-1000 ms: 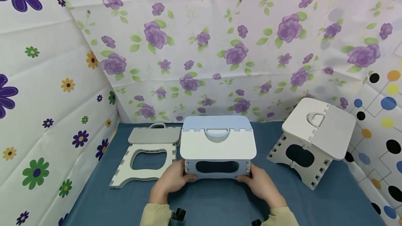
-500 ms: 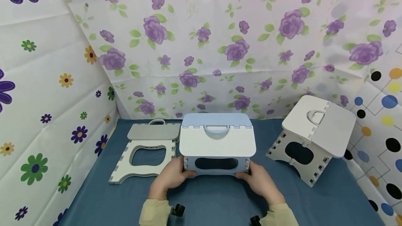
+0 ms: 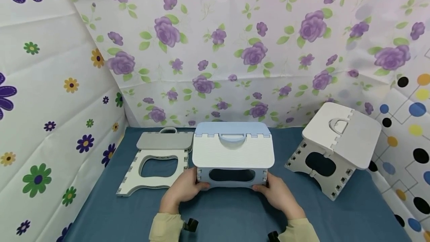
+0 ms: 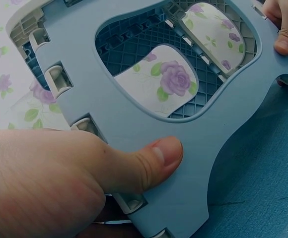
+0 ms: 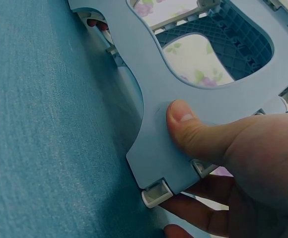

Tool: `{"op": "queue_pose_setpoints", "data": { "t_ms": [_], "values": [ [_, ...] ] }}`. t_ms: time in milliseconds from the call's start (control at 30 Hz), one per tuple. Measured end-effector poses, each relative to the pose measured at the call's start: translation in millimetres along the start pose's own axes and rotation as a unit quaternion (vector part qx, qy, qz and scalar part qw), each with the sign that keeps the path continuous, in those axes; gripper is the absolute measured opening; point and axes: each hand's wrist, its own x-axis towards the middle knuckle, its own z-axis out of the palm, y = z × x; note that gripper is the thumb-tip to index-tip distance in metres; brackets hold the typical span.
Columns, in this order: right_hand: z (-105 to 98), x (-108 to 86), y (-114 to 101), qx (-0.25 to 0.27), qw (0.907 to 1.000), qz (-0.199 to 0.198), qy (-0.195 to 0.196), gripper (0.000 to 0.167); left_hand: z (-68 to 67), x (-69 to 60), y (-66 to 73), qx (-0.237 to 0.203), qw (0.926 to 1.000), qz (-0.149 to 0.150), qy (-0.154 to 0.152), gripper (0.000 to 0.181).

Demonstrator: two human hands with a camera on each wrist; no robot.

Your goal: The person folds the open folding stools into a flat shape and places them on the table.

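blue cloth (image 3: 231, 217) below; left hand (image 3: 181, 189), right hand (image 3: 278, 194) grip blue-white stool (image 3: 233, 155)

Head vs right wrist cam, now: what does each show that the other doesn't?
Only head: the gray-and-white stool lying at left, the pale stool standing at right, and the handle on the blue-and-white stool's top.

Only right wrist: the latticed inside of that stool, seen through its cutout, and fingers reaching behind its blue panel.

Both: the blue-and-white stool, right hand, blue cloth and purple-flowered sheet.
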Motion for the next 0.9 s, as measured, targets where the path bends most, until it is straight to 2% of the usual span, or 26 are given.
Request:
{"op": "queue_pose_setpoints", "data": {
  "t_ms": [900],
  "values": [
    [-1.3, 1.8, 1.1, -0.013, 0.9999, -0.002, -0.002, 0.049, -0.8, 1.3, 2.2, 0.006, 1.0000, 0.004, 0.002, 0.054]
  ]
}}
